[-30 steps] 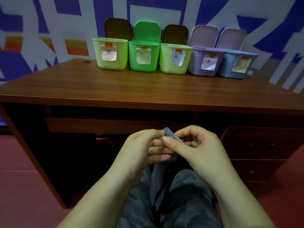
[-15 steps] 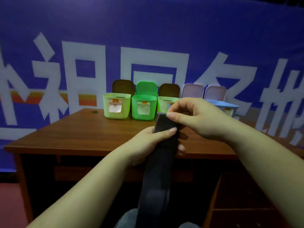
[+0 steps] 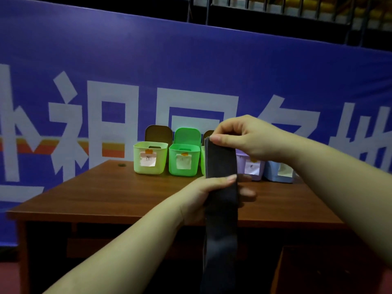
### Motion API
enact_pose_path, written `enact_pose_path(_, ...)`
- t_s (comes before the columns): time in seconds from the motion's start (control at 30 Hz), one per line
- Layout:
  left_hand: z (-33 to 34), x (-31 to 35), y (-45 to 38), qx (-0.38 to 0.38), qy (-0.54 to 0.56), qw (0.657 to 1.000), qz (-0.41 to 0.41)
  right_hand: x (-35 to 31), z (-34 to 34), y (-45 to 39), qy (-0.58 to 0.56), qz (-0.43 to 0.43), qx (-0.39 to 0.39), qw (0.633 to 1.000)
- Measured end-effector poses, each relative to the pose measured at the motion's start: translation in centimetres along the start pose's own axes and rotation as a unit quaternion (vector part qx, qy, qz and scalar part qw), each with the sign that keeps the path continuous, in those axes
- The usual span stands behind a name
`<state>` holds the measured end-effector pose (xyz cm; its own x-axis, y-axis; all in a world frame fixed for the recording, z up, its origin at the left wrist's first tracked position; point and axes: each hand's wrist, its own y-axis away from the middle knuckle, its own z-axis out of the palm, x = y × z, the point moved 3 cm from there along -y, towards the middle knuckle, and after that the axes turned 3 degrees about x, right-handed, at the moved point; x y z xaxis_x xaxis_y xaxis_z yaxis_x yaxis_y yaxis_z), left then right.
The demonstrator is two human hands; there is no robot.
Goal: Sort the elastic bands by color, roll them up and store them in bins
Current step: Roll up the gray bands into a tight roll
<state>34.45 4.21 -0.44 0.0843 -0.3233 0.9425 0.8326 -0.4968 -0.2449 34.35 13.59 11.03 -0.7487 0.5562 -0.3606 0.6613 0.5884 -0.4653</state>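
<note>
A wide dark grey elastic band [image 3: 220,219] hangs straight down in front of the desk. My right hand [image 3: 250,136] pinches its folded top end between thumb and fingers. Lower down, my left hand [image 3: 210,196] grips the band, thumb across the front and fingers behind it. At the back of the wooden desk [image 3: 127,194] stand labelled bins in a row: a light green bin [image 3: 149,157], a bright green bin [image 3: 184,159], a third green bin mostly hidden by the band, a lilac bin [image 3: 252,166] and a pale blue bin [image 3: 280,171].
A blue banner with large white characters [image 3: 106,92] fills the wall behind the desk. The bins' lids stand open. A small dark round thing [image 3: 122,165] lies on the desk's back left. Drawers [image 3: 328,270] sit under the desk at right.
Both hands rose from my lap to desk height, pulling the band out long. The view tilted up with them. The right hand now holds the top slightly higher.
</note>
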Motion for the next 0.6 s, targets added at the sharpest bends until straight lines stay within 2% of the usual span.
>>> enact_pose_path(0.1,0.0,-0.1,-0.9,0.075,-0.027,0.996,0.045,0.3,-0.4,-0.4,0.013,0.006,0.021,1.000)
enact_pose_path(0.17,-0.2,0.1,-1.2,0.097,-0.054,0.992,0.057,0.5,-0.4,-0.5,0.017,0.003,0.023,1.000)
enact_pose_path(0.33,-1.5,-1.4,-0.4,0.018,-0.073,0.997,-0.018,1.4,-0.9,-1.0,-0.021,0.006,0.069,0.997)
enact_pose_path(0.4,-1.7,-2.4,-0.3,0.035,-0.070,0.996,-0.034,1.8,-1.4,-1.3,-0.039,0.014,0.092,0.995)
enact_pose_path(0.6,-1.0,-2.6,-1.1,0.083,-0.028,0.996,-0.004,3.7,-1.4,-2.3,-0.029,0.044,0.129,0.990)
